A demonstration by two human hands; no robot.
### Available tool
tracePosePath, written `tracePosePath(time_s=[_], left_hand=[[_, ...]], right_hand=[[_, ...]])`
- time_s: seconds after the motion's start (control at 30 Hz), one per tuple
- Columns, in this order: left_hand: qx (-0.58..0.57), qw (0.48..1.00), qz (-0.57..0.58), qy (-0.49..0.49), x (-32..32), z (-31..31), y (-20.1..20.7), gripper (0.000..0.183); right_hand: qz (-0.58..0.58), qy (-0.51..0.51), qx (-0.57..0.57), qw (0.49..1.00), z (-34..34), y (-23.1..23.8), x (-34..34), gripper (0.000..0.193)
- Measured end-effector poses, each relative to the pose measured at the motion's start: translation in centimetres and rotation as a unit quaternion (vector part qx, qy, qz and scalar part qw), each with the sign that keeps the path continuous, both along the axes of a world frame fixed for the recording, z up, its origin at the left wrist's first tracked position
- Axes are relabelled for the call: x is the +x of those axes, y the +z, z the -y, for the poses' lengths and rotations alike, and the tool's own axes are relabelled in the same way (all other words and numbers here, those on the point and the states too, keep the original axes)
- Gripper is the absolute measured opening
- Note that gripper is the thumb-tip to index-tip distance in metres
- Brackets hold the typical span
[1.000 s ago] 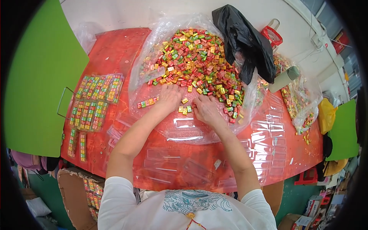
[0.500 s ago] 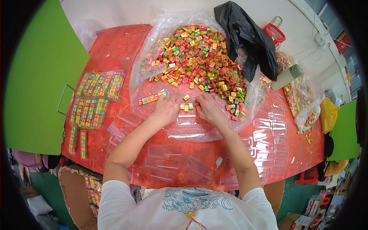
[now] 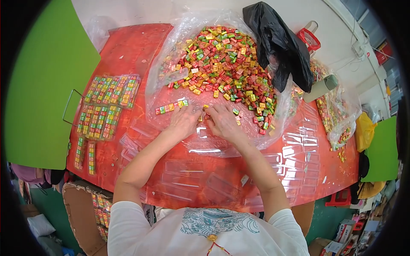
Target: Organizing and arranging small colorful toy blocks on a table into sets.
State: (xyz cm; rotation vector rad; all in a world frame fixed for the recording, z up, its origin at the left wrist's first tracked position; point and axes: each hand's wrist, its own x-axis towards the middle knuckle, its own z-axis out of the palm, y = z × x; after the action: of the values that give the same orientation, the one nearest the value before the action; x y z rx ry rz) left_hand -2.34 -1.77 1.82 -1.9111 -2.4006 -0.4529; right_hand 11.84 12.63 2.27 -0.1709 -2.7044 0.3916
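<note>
My left hand [image 3: 184, 122] rests just right of a short row of small wrapped candies [image 3: 171, 106] in red, yellow and green. Its fingers are curled down, and their tips are hidden. Close beside it, my right hand [image 3: 223, 123] has its fingers bent over a few wrapped candies [image 3: 206, 112] between the two hands. Those candies are partly covered by the fingers. Beyond both hands a large heap of similar candies [image 3: 226, 59] lies on a clear plastic bag [image 3: 156, 81] spread over the red table.
Filled candy trays [image 3: 102, 106] lie at the left. Empty clear trays [image 3: 294, 164] cover the right front, with more trays [image 3: 183, 179] near my body. A black plastic bag [image 3: 279, 47], a grey-green cylinder [image 3: 320, 88] and another candy bag [image 3: 331, 111] are at the right.
My right hand has moved left toward my left hand, covering the small group of candies between them. A few loose candies now show to the right of it.
</note>
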Motion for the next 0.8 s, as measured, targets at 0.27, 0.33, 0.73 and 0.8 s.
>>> tracePosePath(time_s=[0.27, 0.33, 0.73, 0.8], left_hand=[[-0.007, 0.999, 0.035, 0.004, -0.4, 0.1, -0.1, 0.029], [0.011, 0.998, 0.069, -0.006, -0.2, -0.1, 0.2, 0.028], [0.023, 0.996, 0.086, -0.024, 0.9, -0.7, 0.6, 0.028], [0.023, 0.995, 0.097, -0.023, 1.0, -0.9, 0.8, 0.028]], right_hand=[[-0.023, 0.023, 0.011, 0.999, 0.6, 0.1, 0.2, 0.032], [0.014, -0.022, 0.001, 1.0, 0.3, 0.3, 1.0, 0.03], [-0.014, -0.092, 0.015, 0.996, -2.8, 1.3, -0.9, 0.019], [-0.004, -0.121, 0.035, 0.992, -3.9, 0.8, -2.6, 0.021]])
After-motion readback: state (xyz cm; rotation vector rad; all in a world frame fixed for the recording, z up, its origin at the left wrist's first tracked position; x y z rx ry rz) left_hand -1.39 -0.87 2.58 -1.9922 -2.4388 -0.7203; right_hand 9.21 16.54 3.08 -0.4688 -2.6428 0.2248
